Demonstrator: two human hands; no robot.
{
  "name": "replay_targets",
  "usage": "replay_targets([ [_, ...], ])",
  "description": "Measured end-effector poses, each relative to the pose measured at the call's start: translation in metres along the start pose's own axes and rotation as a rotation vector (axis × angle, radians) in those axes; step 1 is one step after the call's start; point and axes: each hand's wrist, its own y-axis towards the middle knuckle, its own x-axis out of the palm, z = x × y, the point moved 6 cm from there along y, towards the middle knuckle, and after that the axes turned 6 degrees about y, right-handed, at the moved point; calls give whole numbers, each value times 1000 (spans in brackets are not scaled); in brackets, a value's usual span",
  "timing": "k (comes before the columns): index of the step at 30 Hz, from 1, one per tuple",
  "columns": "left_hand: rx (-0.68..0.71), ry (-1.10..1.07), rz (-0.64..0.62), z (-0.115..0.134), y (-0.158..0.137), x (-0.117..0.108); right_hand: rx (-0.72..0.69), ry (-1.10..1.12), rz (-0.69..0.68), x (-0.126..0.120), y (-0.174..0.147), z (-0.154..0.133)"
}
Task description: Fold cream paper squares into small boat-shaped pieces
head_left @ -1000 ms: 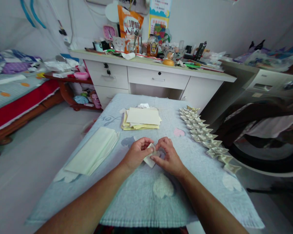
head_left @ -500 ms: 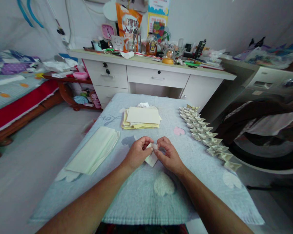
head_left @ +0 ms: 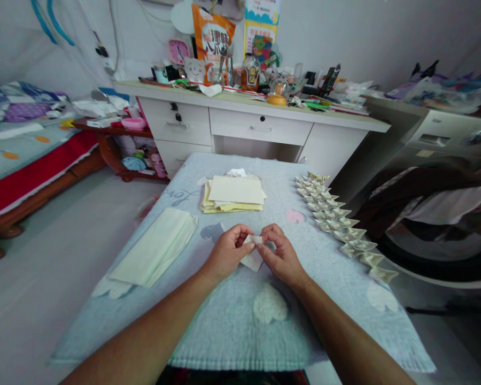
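A small piece of folded paper (head_left: 252,261) is pinched between both hands over the middle of the table. My left hand (head_left: 230,250) grips its left edge with thumb and fingers closed. On the other side my right hand (head_left: 281,255) holds the right edge the same way, the two thumbs close together. Beyond the hands lies a stack of cream and yellow paper sheets (head_left: 237,190). To the left is a pile of pale green paper (head_left: 154,248). A row of folded paper pieces (head_left: 331,214), nested one behind another, runs along the right side.
A pale blue cloth (head_left: 232,326) with heart patterns covers the table. Behind it stands a white desk (head_left: 260,125) crowded with jars, a snack bag (head_left: 212,43) and a pink clock (head_left: 179,52). A washing machine (head_left: 444,139) is at right, a bed (head_left: 36,155) at left.
Both hands have shifted very slightly to the right with the paper, and the paper's angle has turned a little. The whole view has also moved slightly. Both hands keep their pinch.
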Motion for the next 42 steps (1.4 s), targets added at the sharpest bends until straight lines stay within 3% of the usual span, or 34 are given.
replay_targets([
  [12, 73, 264, 106, 4, 0, -4, -25, -28, -44, 7, 0, -6],
  [22, 92, 151, 19, 2, 0, 0, -22, 37, -67, 4, 0, -13],
  [27, 55, 41, -28, 4, -3, 2, 126, 234, -4, -2, 0, -2],
  [32, 25, 12, -24, 5, -3, 1, 322, 494, -128, 13, -3, 13],
  [42, -30, -109, -54, 3, -3, 3, 385, 574, -172, 16, -3, 18],
])
